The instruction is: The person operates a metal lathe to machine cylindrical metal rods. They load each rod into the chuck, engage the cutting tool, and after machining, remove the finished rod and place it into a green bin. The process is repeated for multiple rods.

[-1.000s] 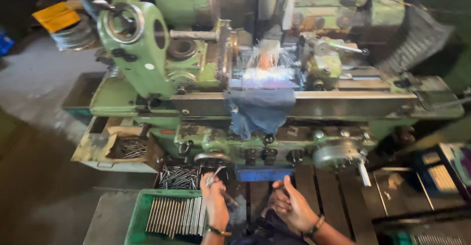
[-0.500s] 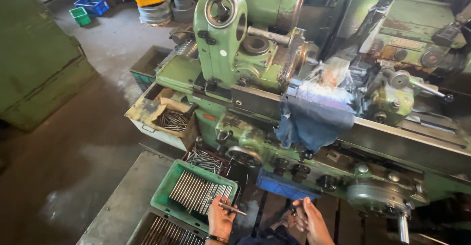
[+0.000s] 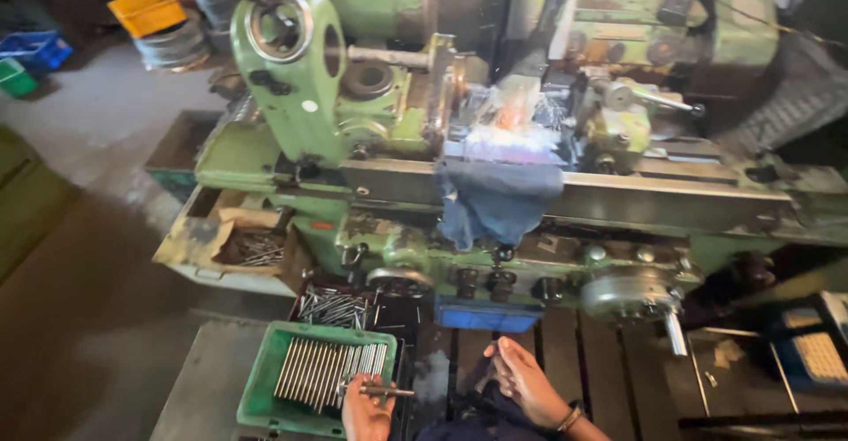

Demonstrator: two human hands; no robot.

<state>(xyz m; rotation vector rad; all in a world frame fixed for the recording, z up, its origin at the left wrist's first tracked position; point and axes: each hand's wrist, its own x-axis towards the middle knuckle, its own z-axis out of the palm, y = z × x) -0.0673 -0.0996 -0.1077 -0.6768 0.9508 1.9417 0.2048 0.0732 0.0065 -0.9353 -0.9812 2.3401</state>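
At the bottom of the frame, the left hand (image 3: 367,410) pinches a metal rod (image 3: 386,391) over the green crate (image 3: 265,386) of rods, while the right hand (image 3: 523,383) rests loosely curled and empty, below the green lathe (image 3: 291,96).

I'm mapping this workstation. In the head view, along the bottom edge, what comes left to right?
Green crate of metal rods → left hand holding a metal rod → right hand → handwheel.

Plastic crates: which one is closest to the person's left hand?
The green crate of metal rods, right beside the left hand. The yellow crate, blue crate and small green one sit far off at upper left.
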